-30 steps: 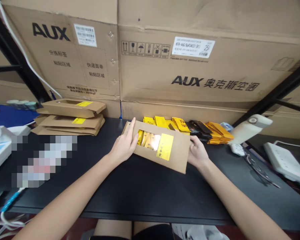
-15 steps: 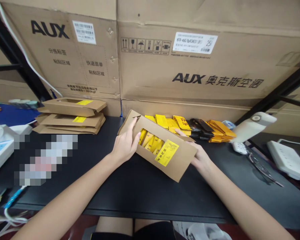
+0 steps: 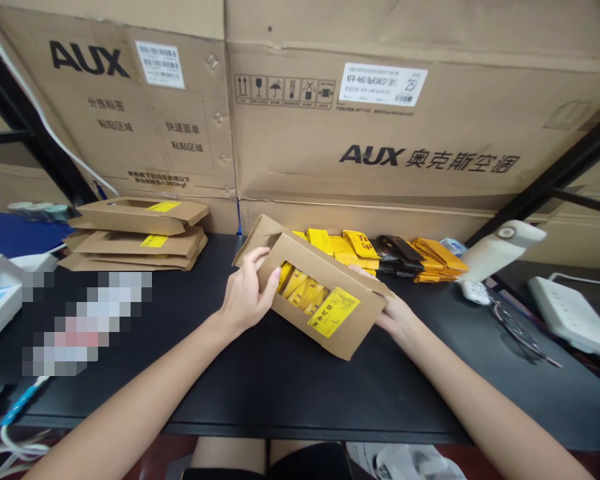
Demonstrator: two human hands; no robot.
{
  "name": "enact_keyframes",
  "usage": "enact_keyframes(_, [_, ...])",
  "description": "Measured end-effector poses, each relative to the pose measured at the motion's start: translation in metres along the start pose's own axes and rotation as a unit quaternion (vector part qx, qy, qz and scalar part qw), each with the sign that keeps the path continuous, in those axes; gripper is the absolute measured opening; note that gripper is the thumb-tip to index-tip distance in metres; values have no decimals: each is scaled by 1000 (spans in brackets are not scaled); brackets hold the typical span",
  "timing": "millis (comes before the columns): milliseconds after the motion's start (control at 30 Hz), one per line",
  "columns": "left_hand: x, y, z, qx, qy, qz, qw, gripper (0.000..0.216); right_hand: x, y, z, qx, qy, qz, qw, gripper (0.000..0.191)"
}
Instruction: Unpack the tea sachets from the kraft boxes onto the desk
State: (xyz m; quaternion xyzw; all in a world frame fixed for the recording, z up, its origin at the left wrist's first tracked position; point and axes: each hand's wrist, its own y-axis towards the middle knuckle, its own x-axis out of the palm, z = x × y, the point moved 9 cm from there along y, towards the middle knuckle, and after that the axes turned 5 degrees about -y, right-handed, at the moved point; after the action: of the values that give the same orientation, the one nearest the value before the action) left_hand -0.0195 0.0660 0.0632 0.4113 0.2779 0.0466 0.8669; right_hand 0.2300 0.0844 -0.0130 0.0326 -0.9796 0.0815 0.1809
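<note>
A tilted brown cardboard box (image 3: 285,312) with a cut-out window and a yellow label (image 3: 334,311) is held between my two hands, over the dark table. Yellow packets (image 3: 303,291) show through its window. My left hand (image 3: 250,290) grips the box's upper left end, thumb on the front near the window and fingers at the end flap. At the right end, my right hand (image 3: 395,315) holds the box from behind; most of its fingers are hidden. The left end flap (image 3: 257,233) stands out from the box.
Folded brown boxes (image 3: 140,217) are stacked at the left. Behind the held box lie yellow packets (image 3: 360,245), black packets (image 3: 400,257) and orange packets (image 3: 437,260). A white bottle (image 3: 505,250), glasses (image 3: 520,333) and a power strip (image 3: 573,313) are at the right. Large AUX cartons (image 3: 380,133) stand behind.
The left fingers have shifted down at the box's end, and the flap there now stands further out. The box stays tilted in both hands; the view has moved slightly.
</note>
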Motion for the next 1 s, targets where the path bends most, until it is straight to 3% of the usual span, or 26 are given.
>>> enact_keyframes(300, [-2, 2, 11, 46, 23, 23, 998, 30, -16, -5, -4, -15, -4, 43, 999, 30])
enact_keyframes(500, [1, 4, 12, 24, -64, -11, 998, 19, -2, 2, -13, -48, -36, 12, 998, 31])
enact_keyframes(600, [3, 5, 11, 6, -85, -26, 996, 7, -5, 5, -9, -15, -21, 21, 999, 25])
enact_keyframes(700, [8, 5, 11, -1, -95, -34, 995, 11, -18, 4, 4, 45, 15, 40, 998, 11])
enact_keyframes(867, [21, 3, -2, -79, -170, -65, 980, 23, -50, 3, 19, 71, 48, 77, 993, 17])
enact_keyframes(1000, [35, 0, -13, -165, -258, -126, 944, 27, -59, 7, 20, 56, 19, 73, 996, 18])
